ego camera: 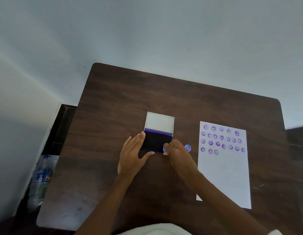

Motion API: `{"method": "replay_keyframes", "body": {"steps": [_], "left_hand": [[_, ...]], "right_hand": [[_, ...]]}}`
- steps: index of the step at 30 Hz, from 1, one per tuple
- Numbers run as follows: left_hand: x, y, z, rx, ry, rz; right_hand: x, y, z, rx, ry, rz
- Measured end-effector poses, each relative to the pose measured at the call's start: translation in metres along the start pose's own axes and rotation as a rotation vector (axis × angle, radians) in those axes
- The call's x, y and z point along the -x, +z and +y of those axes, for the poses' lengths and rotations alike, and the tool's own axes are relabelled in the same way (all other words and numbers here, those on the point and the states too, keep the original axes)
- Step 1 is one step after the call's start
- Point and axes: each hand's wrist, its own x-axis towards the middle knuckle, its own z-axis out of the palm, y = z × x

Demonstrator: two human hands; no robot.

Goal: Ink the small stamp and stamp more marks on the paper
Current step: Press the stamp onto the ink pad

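Observation:
An open ink pad [155, 141] lies mid-table, its dark purple pad facing up and its white lid [159, 122] tilted back behind it. My left hand [133, 154] rests flat against the pad's left and front edges, fingers apart. My right hand [178, 152] pinches a small blue round stamp [164, 149] at the pad's front right corner, touching the ink surface. A second blue round piece [188, 147] lies just right of that hand. The white paper [223, 175] to the right carries several rows of purple smiley marks [222, 139] across its top part.
The dark wooden table [113, 102] stands against a pale wall. A plastic bottle [43, 177] sits on the floor beyond the table's left edge. Dark furniture shows at the far right edge. A white cloth lies at the bottom of the view.

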Motion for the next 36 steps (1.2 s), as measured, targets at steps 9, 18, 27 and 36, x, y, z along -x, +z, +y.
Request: {"method": "replay_keyframes", "body": {"steps": [9, 18, 27, 36], "left_hand": [[-0.001, -0.002, 0.002, -0.005, -0.021, -0.036], [-0.001, 0.003, -0.001, 0.001, -0.017, -0.027], [0.0, 0.004, -0.003, -0.009, -0.007, -0.002], [0.0, 0.001, -0.002, -0.022, -0.022, -0.021]], "right_hand": [[0.005, -0.002, -0.002, 0.014, 0.033, 0.03], [0.013, 0.012, 0.004, 0.044, -0.142, 0.174], [0.01, 0.005, 0.015, 0.126, -0.308, 0.153], [0.007, 0.005, 0.005, -0.129, 0.058, 0.146]]}}
